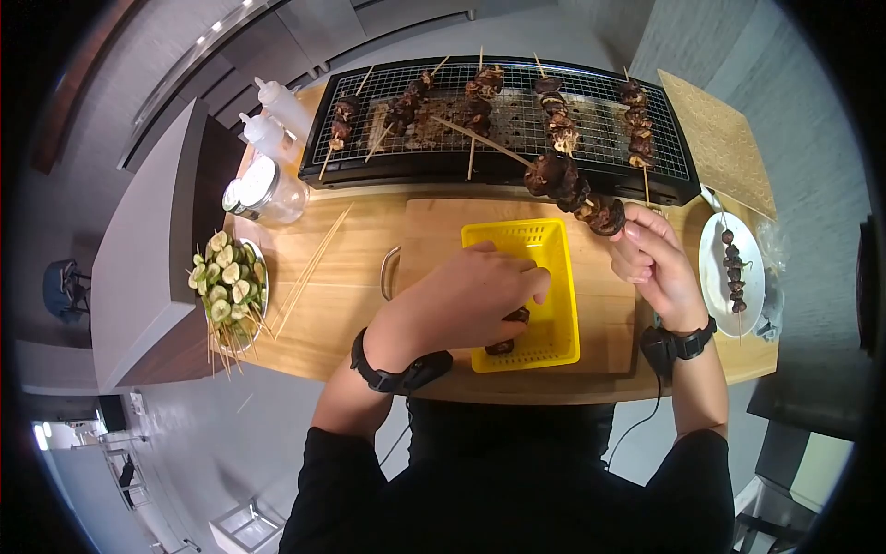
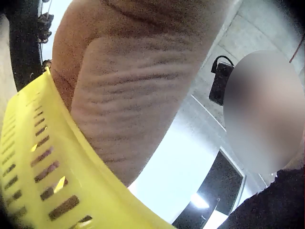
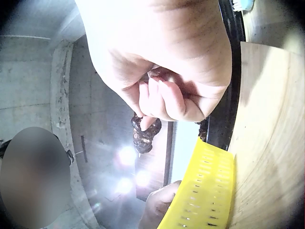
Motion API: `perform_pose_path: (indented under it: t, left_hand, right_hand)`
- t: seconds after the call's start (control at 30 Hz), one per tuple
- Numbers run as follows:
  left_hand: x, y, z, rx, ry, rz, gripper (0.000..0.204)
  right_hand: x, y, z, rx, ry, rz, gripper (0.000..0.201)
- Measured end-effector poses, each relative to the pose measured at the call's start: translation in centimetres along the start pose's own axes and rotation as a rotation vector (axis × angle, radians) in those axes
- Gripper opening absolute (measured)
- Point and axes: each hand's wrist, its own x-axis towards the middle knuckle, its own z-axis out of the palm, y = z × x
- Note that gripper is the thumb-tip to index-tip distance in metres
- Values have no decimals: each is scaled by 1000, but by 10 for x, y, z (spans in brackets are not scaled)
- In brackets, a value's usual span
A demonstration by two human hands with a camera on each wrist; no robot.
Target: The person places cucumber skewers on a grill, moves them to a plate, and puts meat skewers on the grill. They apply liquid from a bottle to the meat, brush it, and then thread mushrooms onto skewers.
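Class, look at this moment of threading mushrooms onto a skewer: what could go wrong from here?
1. The mushroom skewer in the right hand points over the grill; its loaded pieces might slide off.
2. The left hand reaching into the yellow basket could nudge it along the board.

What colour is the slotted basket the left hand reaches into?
Bright yellow: the basket shows best in the head view.

The left hand hides most of the mushrooms inside the yellow basket.

text: none legible | labels: none | numbers — none readable in any view
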Motion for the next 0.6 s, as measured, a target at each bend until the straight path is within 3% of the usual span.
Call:
perform_pose_path:
  t: [0.2, 0.4, 0.6]
  left_hand:
    - [5, 0, 2, -13, 238, 86, 26]
    - [4, 2, -4, 1, 90, 29, 29]
    - [4, 0, -2, 33, 83, 44, 29]
  right_hand:
    - [0, 2, -4, 24, -9, 3, 17]
    - [1, 2, -4, 28, -12, 3, 17]
    - [0, 1, -2, 23, -6, 3, 17]
